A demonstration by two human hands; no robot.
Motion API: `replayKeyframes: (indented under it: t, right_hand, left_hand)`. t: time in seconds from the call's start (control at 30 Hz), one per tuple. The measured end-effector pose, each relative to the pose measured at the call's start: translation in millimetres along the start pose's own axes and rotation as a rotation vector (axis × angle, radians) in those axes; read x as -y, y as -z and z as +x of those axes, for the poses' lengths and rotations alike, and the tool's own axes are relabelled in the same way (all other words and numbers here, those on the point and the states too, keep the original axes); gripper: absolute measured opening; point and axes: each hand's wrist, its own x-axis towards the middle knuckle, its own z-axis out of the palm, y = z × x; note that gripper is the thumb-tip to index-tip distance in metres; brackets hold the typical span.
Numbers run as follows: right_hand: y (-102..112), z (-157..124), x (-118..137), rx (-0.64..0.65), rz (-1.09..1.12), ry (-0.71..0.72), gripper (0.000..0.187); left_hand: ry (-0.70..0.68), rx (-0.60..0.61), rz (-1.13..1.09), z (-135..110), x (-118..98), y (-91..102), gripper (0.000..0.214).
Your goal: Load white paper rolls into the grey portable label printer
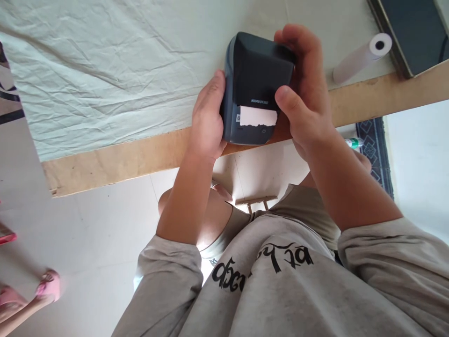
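While I hold the dark printer (264,70) between both hands, the step seems to call for an even grip: firm enough at the sides to steady it, yet with nothing dragging on the torn paper strip (258,116) at its near end. I'd let my left palm brace it and keep my right thumb clear of that paper. The printer sits between my palms, over the near edge of the table (115,152). My left hand (209,117) is clamped along its left side, fingertips hidden; my right hand (308,89) clasps the right side, thumb by the top's right edge, fingers curled at the far right corner.
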Motion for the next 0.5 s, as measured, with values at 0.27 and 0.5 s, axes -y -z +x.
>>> replayKeyframes:
  t: [0.27, 0.5]
  right_hand:
    - [1.7, 0.5, 1.3, 0.112, -0.062, 0.047, 0.068]
    - [7.1, 0.3, -0.1, -0.121, -0.330, 0.158, 0.068]
  left_hand:
    - [-0.204, 0.123, 0.084, 4.5, 5.3, 12.3, 0.031]
    - [-0.109, 0.062, 0.045, -0.1, 0.0, 3.7, 0.029]
